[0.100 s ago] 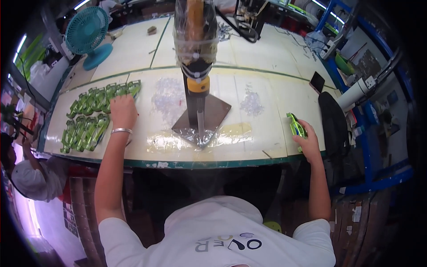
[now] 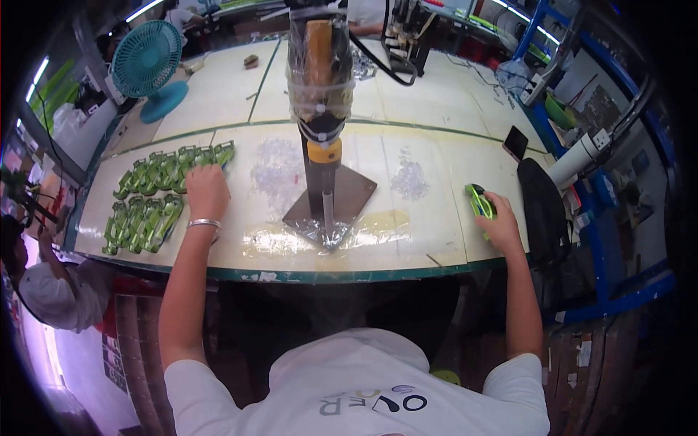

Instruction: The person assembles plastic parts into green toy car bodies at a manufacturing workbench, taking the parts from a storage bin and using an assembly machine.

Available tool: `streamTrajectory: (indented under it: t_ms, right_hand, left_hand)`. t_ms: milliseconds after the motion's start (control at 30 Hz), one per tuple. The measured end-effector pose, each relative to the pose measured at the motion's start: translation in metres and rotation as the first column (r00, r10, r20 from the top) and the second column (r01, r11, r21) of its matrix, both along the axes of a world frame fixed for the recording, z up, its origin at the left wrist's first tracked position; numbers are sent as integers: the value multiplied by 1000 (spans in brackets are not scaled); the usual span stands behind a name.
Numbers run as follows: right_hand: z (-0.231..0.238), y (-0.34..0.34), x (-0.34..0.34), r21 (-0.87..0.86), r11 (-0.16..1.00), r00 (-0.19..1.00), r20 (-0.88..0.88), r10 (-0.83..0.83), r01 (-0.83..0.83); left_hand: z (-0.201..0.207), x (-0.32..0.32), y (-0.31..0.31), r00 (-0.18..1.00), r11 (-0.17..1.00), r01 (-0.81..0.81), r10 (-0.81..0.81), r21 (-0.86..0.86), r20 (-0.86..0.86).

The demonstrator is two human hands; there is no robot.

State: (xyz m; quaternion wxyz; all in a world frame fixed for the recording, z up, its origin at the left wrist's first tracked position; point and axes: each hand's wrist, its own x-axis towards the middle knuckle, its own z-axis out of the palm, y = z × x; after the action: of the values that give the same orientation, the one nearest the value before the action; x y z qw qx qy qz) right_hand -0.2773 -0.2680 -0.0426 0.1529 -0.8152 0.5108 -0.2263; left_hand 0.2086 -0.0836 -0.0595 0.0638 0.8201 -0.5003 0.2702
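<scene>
My right hand [image 2: 502,224] is closed round a shiny green plastic part [image 2: 478,200] at the right of the table, and its dark far end sticks out past my fingers. On the left, my left hand [image 2: 208,192], with a bracelet at the wrist, is curled with its knuckles up beside a back row of similar green plastic parts [image 2: 153,174]. Its fingertips are hidden, so whatever they pinch does not show. A shorter row of the same green parts [image 2: 142,224] lies nearer to me. Between my hands stands an upright press-like tool [image 2: 323,152] on a dark square plate [image 2: 356,190].
Small clear pieces lie in a left pile [image 2: 278,171] and a right pile [image 2: 411,178]. A teal fan [image 2: 147,62] stands far left. At right are a phone [image 2: 515,142], a black bag [image 2: 544,207] and a white pipe [image 2: 582,156]. Another person [image 2: 62,294] sits at left.
The view has shifted slightly. My right hand has moved a little left and away from me with the green part, which shows more of its dark end. My left hand stays beside the back row.
</scene>
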Motion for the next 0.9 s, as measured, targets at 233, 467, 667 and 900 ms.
streamTrajectory:
  t_ms: [233,467,667,900]
  right_hand:
    - [-18,-131,32,-355,880,927,313,-205,315]
    - [21,83,95,245,811,593,791,151,-532]
    - [-5,219,144,310,347,290,951,-110,-885]
    - [-19,210,111,457,406,310,872,-378,-792]
  left_hand:
    - [34,-36,24,951,929,56,-161,-366,-265]
    - [42,-146,134,687,779,1,-456,-627,-565]
    - [20,-223,131,350,537,607,-842,-586,-410]
    - [25,-146,54,534,700,397,-702,-594,-470]
